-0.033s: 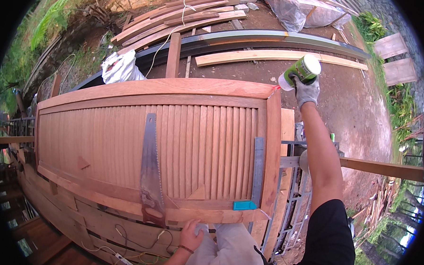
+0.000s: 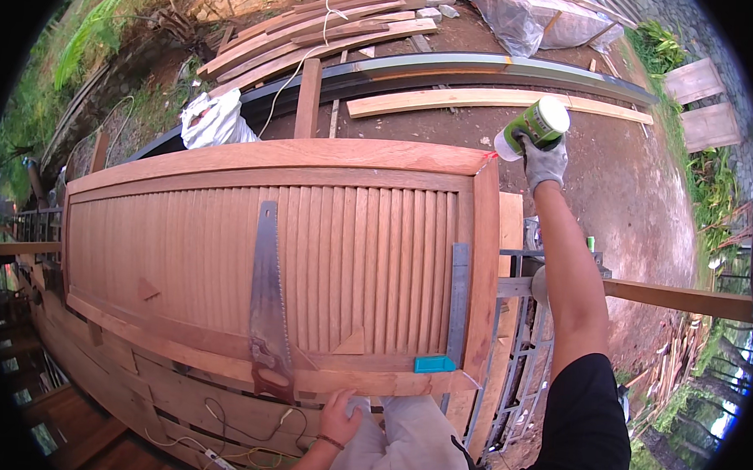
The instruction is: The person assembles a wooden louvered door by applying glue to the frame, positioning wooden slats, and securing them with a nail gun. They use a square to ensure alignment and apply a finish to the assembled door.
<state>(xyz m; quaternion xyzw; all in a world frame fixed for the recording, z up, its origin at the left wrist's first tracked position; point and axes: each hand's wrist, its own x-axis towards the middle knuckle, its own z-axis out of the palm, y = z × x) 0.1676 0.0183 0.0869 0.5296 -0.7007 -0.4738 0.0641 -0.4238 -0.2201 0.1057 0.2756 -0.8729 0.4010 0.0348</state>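
A green and white bottle (image 2: 536,124) is gripped in my right hand (image 2: 548,163), which wears a grey glove. The bottle tilts, its white round end up and its other end close to the far right corner of a louvred wooden panel (image 2: 355,154); a red mark shows there. My left hand (image 2: 337,420) is bare and rests by the panel's near edge, fingers and thumb apart, holding nothing. Near it a hand saw (image 2: 269,272) lies across the slats, its wooden handle over the near edge. A metal ruler (image 2: 458,297) and a teal tool (image 2: 434,364) lie at the panel's right.
Small wooden triangles (image 2: 351,343) lie on the panel. Cables and a power strip (image 2: 219,462) are below at the near left. Beyond the panel are a white bag (image 2: 216,120), long metal beams (image 2: 451,63) and stacked planks (image 2: 318,31). A metal frame (image 2: 522,367) stands at the right.
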